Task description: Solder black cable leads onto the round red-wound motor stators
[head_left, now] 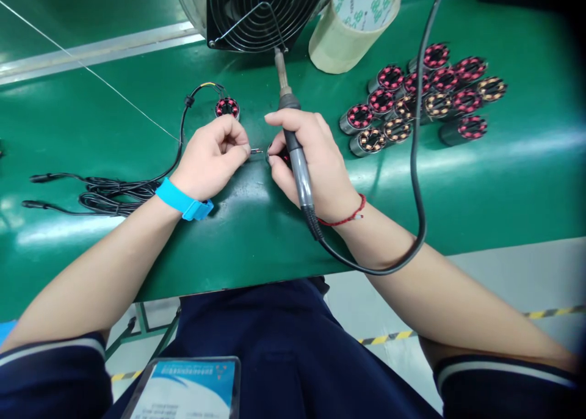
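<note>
My left hand (206, 156), with a blue wrist strap (183, 200), is closed in a pinch on a thin wire end (256, 151) that pokes out past the fingertips. In my right hand (315, 162) is a soldering iron (300, 168), its tip end pointing away toward the fan. The thumb and a finger of that hand also close around a small motor stator (284, 156), mostly hidden by the fingers. Just beyond my left hand stands another stator (227, 107) with red windings, its leads joined to a black cable (182, 126).
A fan (265, 16) with a wire guard stands at the back, beside a wide roll of clear tape (339, 40). Several wound stators (384, 101) are grouped at right. The coiled cable bundle (119, 190) lies left; the iron's cord (414, 162) loops over my right forearm.
</note>
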Motion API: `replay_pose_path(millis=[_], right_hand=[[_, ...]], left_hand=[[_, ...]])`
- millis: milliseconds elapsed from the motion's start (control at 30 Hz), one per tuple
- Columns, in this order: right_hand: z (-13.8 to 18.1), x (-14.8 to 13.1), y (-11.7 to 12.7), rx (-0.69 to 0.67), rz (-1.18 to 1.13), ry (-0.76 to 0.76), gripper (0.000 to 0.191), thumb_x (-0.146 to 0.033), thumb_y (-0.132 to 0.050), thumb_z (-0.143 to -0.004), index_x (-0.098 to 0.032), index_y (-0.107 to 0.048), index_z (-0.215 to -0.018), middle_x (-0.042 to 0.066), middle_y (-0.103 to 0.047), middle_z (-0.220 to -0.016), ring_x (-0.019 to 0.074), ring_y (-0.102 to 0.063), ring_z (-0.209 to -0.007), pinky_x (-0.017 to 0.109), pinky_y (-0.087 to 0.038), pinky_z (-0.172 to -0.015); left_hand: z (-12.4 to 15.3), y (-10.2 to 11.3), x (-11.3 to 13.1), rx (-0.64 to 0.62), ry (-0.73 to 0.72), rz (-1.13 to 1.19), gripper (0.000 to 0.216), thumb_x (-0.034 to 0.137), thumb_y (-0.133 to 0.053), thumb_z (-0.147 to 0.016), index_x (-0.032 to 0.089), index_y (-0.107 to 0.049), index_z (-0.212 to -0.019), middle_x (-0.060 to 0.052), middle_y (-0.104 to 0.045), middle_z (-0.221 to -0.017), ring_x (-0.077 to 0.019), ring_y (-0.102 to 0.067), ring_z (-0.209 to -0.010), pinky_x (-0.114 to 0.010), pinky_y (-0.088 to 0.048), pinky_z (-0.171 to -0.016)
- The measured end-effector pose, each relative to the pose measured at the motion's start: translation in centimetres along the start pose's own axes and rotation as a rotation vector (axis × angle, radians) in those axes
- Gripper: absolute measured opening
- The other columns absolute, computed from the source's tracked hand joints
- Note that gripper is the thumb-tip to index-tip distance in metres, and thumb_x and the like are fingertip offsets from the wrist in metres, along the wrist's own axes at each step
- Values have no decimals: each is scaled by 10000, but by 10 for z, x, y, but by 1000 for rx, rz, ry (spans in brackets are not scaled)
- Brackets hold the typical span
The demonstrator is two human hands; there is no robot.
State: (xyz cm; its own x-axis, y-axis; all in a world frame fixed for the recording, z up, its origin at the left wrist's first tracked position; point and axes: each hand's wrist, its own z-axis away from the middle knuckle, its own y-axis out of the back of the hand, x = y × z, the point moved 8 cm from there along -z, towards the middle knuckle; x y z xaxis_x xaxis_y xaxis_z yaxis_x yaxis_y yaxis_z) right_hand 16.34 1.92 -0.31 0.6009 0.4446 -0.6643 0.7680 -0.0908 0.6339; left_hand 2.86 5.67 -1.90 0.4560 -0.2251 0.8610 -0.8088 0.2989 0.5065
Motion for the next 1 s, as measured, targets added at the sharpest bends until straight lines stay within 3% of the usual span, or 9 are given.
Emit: replay_pose_path(millis=[300, 700, 867, 1000], right_hand=[[-2, 2, -8, -29, -31, -27, 417, -146, -568, -812, -288, -490, -1197, 13, -680, -868, 270, -610, -933, 496, -490, -902], [-1, 4, -8, -35, -145, -78, 409, -226, -586, -862, -327, -458, -1237, -1, -674, -909, 226, -661, -906, 426, -536, -882], [-1, 3, -7, -21, -166, -69, 385, -220, -579, -866, -326, -470, -1219, -1, -670, -930, 217, -671, -901, 420, -538, -892], [-2, 2, -6, -8, -169, -63, 365, -208, -566, -870, -336, -488, -1203, -2, -671, -945, 212, -673, -896, 420, -535, -914]], left_hand=[[2, 1, 2, -33, 47, 50, 43, 181, -550, -751, 195, -520, -723, 1, -556, -647, -123, -516, -588, -270, -444, -543], [6, 2, 17, -37, -86, -35, 172, 350, -628, -838, 196, -586, -773, -20, -649, -768, -145, -571, -702, -280, -454, -630], [7, 3, 23, -32, -140, -119, 129, 296, -616, -839, 198, -596, -758, -22, -640, -774, -162, -570, -742, -304, -461, -689], [10, 2, 36, -37, -266, -221, 86, 228, -580, -807, 195, -602, -730, -32, -618, -780, -179, -566, -778, -330, -466, -740]])
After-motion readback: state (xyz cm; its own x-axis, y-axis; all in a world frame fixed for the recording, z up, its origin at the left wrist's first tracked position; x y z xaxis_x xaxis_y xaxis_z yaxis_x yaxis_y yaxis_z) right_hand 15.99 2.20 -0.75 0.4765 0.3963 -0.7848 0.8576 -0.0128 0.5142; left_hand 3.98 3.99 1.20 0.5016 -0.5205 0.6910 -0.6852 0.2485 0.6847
